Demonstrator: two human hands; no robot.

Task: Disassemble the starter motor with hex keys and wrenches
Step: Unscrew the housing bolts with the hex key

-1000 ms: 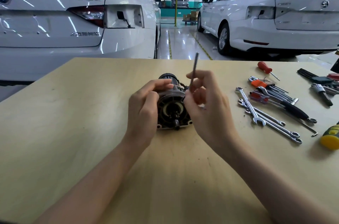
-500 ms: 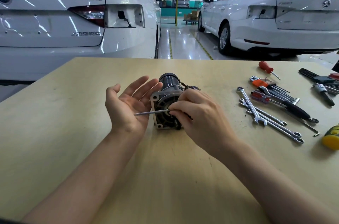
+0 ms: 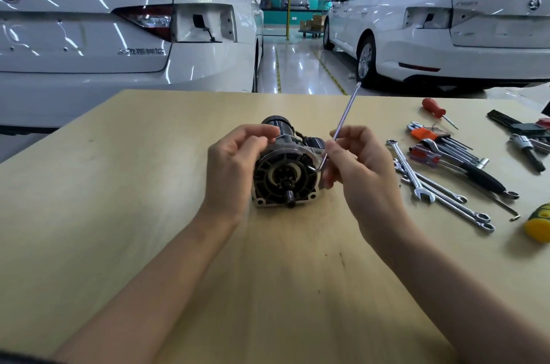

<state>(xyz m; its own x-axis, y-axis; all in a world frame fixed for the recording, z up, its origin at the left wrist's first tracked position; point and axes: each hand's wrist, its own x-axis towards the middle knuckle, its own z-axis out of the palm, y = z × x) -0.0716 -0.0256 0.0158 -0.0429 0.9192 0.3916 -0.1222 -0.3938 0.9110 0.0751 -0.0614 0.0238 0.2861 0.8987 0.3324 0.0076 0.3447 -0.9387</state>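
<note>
**Hex key set in the starter motor's end face**

A garage bay with a glossy floor lies behind a pale wooden tabletop [image 3: 119, 214], and two white sedans are parked rear-on at its far edge, one on the left [image 3: 119, 36] and one on the right [image 3: 446, 36].

The black and silver starter motor [image 3: 285, 173] lies on its side near the middle of the table, its round black end face with the short shaft stub turned toward the camera. The left hand [image 3: 232, 167] grips the motor's left side, fingers curled over the top of the housing. The right hand [image 3: 360, 167] is just right of the motor and pinches the long arm of a thin silver L-shaped hex key [image 3: 342, 122] between thumb and fingertips. The key's long arm slants up and to the right above the hand; its short bent end sits at the right edge of the motor's end face, though whether it is seated in a screw head cannot be told.

To the right, well apart from the motor, lies a spread of tools: several silver combination wrenches [image 3: 416, 179], a set of hex keys in an orange holder [image 3: 428, 134], a black-handled ratchet [image 3: 482, 179], a red-handled screwdriver [image 3: 434, 109] and, at the table's edge, a yellow-and-green tool handle [image 3: 538, 223].
</note>
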